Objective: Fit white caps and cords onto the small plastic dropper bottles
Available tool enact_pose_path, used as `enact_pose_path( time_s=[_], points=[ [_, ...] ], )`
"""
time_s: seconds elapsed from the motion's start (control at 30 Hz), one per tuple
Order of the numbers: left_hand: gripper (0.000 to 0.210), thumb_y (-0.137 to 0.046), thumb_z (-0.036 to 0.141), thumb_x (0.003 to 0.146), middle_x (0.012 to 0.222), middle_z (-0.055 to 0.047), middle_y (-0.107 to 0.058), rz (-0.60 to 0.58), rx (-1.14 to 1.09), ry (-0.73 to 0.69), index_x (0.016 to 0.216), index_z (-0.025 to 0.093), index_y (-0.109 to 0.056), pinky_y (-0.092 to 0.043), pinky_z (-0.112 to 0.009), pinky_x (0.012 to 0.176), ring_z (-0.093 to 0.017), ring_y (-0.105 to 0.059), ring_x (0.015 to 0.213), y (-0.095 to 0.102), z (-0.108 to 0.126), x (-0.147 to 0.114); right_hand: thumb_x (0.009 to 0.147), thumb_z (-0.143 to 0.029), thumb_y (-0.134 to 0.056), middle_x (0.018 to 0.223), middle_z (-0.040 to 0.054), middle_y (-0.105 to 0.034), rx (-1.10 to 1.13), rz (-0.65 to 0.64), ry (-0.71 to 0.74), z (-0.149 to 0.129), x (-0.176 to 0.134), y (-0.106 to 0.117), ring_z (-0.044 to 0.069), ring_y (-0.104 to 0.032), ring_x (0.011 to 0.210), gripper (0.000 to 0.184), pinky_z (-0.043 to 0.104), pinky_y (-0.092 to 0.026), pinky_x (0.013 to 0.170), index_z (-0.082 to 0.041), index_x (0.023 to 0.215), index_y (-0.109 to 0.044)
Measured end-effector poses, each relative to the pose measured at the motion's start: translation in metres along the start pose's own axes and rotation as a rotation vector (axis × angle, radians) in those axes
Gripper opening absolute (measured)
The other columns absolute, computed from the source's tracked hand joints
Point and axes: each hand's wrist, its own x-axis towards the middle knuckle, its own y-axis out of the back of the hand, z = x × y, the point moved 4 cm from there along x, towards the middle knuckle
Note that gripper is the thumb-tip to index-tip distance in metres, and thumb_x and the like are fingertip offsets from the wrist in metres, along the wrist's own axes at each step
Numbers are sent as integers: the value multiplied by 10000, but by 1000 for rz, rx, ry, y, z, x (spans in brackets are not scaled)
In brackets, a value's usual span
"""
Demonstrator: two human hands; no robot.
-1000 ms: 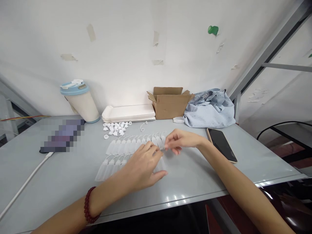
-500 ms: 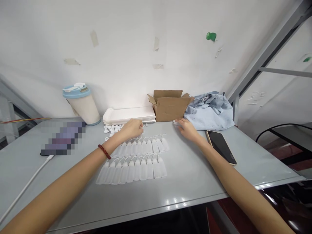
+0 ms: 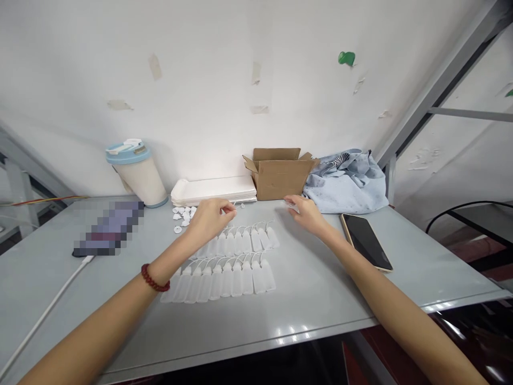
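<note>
My left hand, a red bead bracelet on its wrist, is raised over the upper row of translucent tag-like pieces. Its thumb and fingers are pinched together; what they hold, if anything, is too small to make out. My right hand is in front of the cardboard box, fingers curled around a small translucent piece that is partly hidden. A lower row of pieces, each with a thin white loop at its top, lies nearer to me. Small white round parts lie in a loose pile beyond my left wrist.
Along the wall stand a blue-lidded tumbler, a stack of white trays, an open cardboard box and a light blue cloth bag. A phone lies right; a blurred-out device with a white cable lies left.
My left hand has lifted slightly from the table and turned, its wrist shifting left and toward me. My right hand has barely moved. The view has shifted slightly.
</note>
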Motion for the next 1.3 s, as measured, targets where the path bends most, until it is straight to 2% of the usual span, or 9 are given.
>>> enact_pose_path(
  time_s=[0.07, 0.13, 0.2, 0.37, 0.53, 0.97, 1.13, 1.3],
  points=[
    [165, -535, 253, 776, 810, -22, -718, 69, -59, 10, 742, 194, -685, -456, -299, 705, -196, -618, 755, 0, 4, -13, 840, -144, -550, 1098, 107, -672, 82, -2, 22, -23, -6, 4, 215, -631, 991, 316, 322, -503, 823, -149, 1156, -578],
    [150, -545, 254, 785, 806, -20, -710, 127, -95, 8, 747, 198, -678, -457, -309, 720, -194, -609, 760, -2, 8, -25, 840, -216, -581, 1085, 89, -674, 367, -33, 58, -48, -15, 6, 204, -634, 962, 293, 324, -508, 806, -174, 1130, -587],
    [142, -551, 260, 793, 809, -21, -703, 156, -115, 5, 769, 198, -676, -462, -315, 720, -191, -602, 758, -5, 12, -35, 836, -263, -597, 1070, 75, -677, 550, -110, 85, -72, -25, 6, 195, -631, 956, 287, 322, -509, 803, -191, 1114, -594],
    [142, -587, 265, 779, 758, -13, -679, 190, -186, 21, 876, 184, -652, -480, -310, 660, -178, -592, 690, -8, 20, -47, 829, -260, -610, 1067, 57, -674, 681, -250, 119, -101, -45, 3, 180, -629, 912, 289, 312, -520, 764, -214, 1115, -606],
    [84, -559, 227, 803, 768, -5, -674, 195, -230, -42, 782, 199, -635, -474, -298, 646, -165, -582, 695, -10, 28, -54, 834, -241, -589, 1058, 65, -681, 653, -256, 150, -106, -47, 0, 194, -627, 928, 248, 330, -530, 762, -204, 1074, -640],
    [124, -530, 163, 857, 818, -18, -661, 208, -268, -203, 856, 190, -651, -471, -277, 637, -160, -568, 738, -12, 39, -62, 837, -215, -571, 989, 71, -707, 493, -159, 200, -101, -47, -4, 183, -653, 835, 272, 290, -521, 675, -179, 1102, -616],
    [150, -527, 115, 865, 864, -30, -669, 251, -281, -301, 912, 183, -652, -477, -279, 663, -162, -587, 799, -15, 41, -63, 854, -227, -550, 935, 54, -702, 510, -127, 228, -103, -48, -2, 162, -642, 773, 289, 287, -520, 663, -193, 1139, -587],
    [187, -524, 93, 871, 872, -31, -659, 295, -296, -334, 943, 196, -662, -481, -278, 680, -162, -583, 825, -17, 40, -66, 848, -231, -572, 948, 50, -699, 583, -130, 192, -104, -48, 1, 169, -646, 839, 251, 286, -526, 677, -198, 1095, -600]
  ],
)
